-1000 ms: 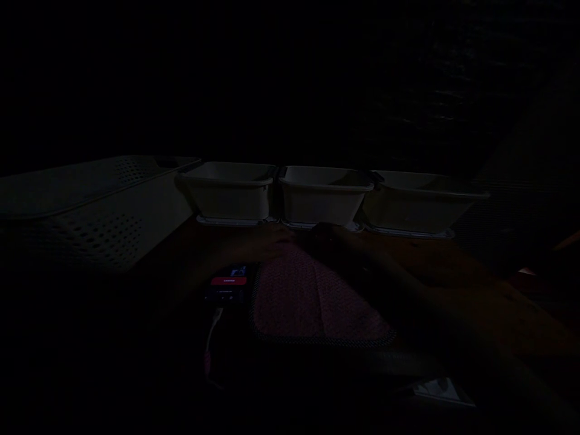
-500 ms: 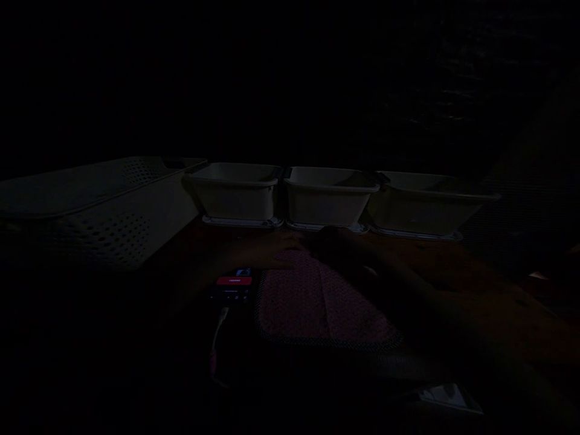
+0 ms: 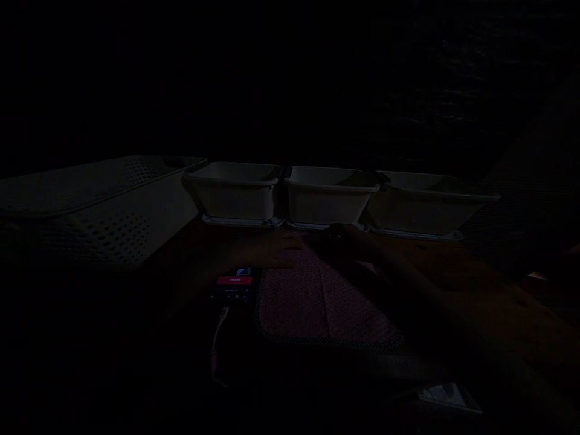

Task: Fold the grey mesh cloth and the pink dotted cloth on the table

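Note:
The scene is very dark. A pink textured cloth (image 3: 303,302) with a dark stitched edge lies flat on the wooden table. My left hand (image 3: 272,249) rests at the cloth's upper left, fingers stretched out over it. Over the cloth's upper right is my right hand (image 3: 347,241), mostly in shadow; its fingers are too dark to make out. Just below my left hand, a phone (image 3: 233,289) with a lit screen lies beside the cloth. A white cable (image 3: 219,326) runs from near its lower end.
A white perforated basket (image 3: 167,208) stands at the left. Three white bins, the left one (image 3: 240,199), the middle one (image 3: 324,202) and the right one (image 3: 421,208), line the back of the table (image 3: 471,284). A pale shiny piece (image 3: 448,396) lies at lower right.
My right hand has shifted slightly to the right and up over the cloth. My left hand, the cloth and the phone look unmoved.

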Demonstrator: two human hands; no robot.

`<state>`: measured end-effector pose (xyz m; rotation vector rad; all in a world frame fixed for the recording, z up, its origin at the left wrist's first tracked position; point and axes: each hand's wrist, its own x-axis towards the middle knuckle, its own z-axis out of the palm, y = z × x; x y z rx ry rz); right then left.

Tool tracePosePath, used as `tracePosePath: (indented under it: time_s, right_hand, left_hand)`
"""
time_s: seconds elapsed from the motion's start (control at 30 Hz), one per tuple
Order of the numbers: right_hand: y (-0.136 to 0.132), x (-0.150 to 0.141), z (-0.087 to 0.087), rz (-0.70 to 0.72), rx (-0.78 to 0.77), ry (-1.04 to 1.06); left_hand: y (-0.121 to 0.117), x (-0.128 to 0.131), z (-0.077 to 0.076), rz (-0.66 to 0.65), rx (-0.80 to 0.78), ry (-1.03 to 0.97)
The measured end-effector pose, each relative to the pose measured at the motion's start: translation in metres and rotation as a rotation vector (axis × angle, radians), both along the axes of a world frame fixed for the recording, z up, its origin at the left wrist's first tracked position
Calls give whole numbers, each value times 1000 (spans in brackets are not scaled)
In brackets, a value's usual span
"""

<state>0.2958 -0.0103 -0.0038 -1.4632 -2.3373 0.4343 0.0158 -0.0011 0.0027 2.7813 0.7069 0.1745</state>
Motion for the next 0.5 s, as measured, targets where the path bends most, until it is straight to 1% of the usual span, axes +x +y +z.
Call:
tracePosePath:
  time_s: [0.17,0.37,0.5]
  right_hand:
    - [-2,2,4,-27,4,-30]
    - [2,9,1,-26,38,-109]
    - [5,16,0,-98,68,-158]
  left_hand:
    - [1,1,0,-16,13,-1]
    - [-4,2,5,-3,13,18]
    - [-5,2,7,22,26,50]
